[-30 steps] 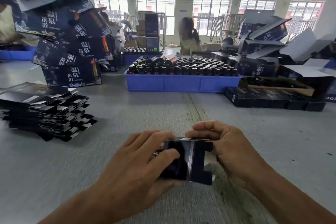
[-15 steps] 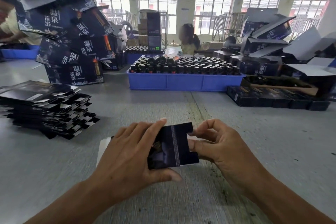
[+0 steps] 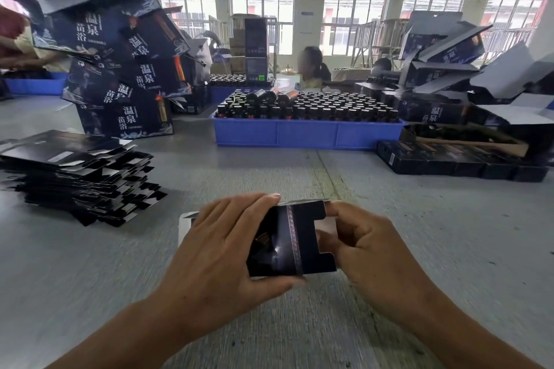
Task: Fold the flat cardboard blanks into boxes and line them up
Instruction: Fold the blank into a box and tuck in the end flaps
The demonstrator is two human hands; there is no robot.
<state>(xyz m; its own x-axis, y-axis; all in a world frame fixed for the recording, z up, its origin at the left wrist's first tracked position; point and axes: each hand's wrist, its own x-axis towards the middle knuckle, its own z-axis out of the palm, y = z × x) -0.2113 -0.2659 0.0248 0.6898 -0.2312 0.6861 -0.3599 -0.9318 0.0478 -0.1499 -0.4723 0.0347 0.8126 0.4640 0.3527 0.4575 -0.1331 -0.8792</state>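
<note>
Table: grey table (image 3: 449, 249), flat blanks (image 3: 75, 174) stacked at ten o'clock.
Hands: our left hand (image 3: 221, 252) and right hand (image 3: 371, 249) both grip one dark box (image 3: 287, 243).

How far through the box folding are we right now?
Done: a row of folded dark boxes sits far right on the table. In hand: the left hand and right hand both grip one dark blank, partly folded. Left: a tall stack of flat blanks waits on the left.
</note>
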